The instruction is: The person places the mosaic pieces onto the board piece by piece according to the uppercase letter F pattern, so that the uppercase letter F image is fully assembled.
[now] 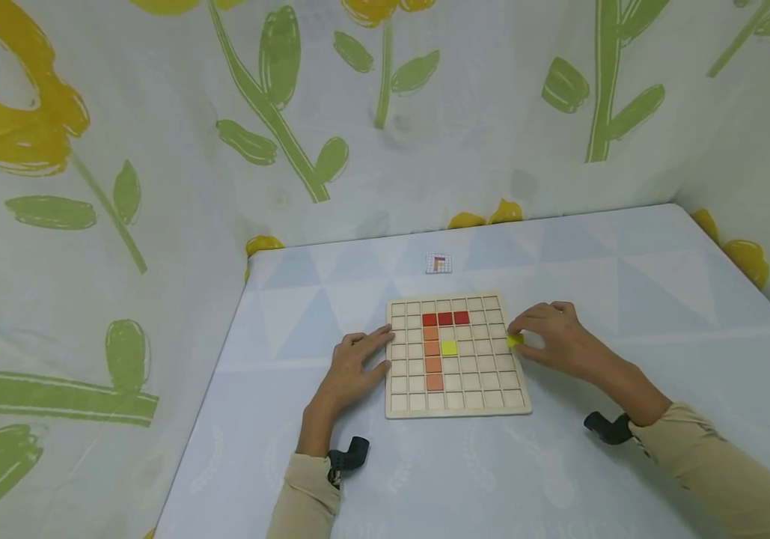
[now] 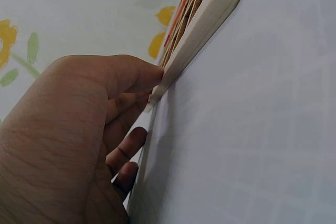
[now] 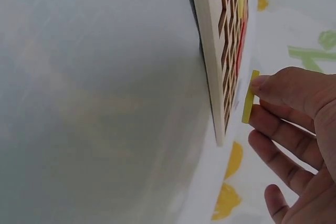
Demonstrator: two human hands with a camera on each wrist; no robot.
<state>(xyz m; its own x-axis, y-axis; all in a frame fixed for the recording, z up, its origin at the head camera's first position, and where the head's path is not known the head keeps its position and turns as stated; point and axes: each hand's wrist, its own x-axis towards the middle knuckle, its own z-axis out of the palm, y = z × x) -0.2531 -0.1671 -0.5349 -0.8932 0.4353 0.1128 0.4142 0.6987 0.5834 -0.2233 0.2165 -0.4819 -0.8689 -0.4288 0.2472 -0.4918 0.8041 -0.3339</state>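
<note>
A wooden grid board [image 1: 479, 400] lies flat on the table. Three red tiles [image 1: 445, 319] form a short row in it, several orange tiles [image 1: 432, 364] run down a column below, and one yellow tile [image 1: 449, 347] sits beside that column. My left hand [image 1: 352, 368] rests with extended fingers against the board's left edge; in the left wrist view its thumb [image 2: 134, 72] touches the rim. Between thumb and fingers, my right hand [image 1: 556, 340] pinches another yellow tile [image 3: 250, 98] at the board's right edge, held apart from the surface.
Behind the board lies a small pattern card [image 1: 438, 263] printed with a coloured grid. A pale table [image 1: 270, 419] with a triangle print spreads around it. Fabric with flowers and leaves [image 1: 479, 112] hangs along the back and left. Each wrist carries a black camera mount [image 1: 607, 428].
</note>
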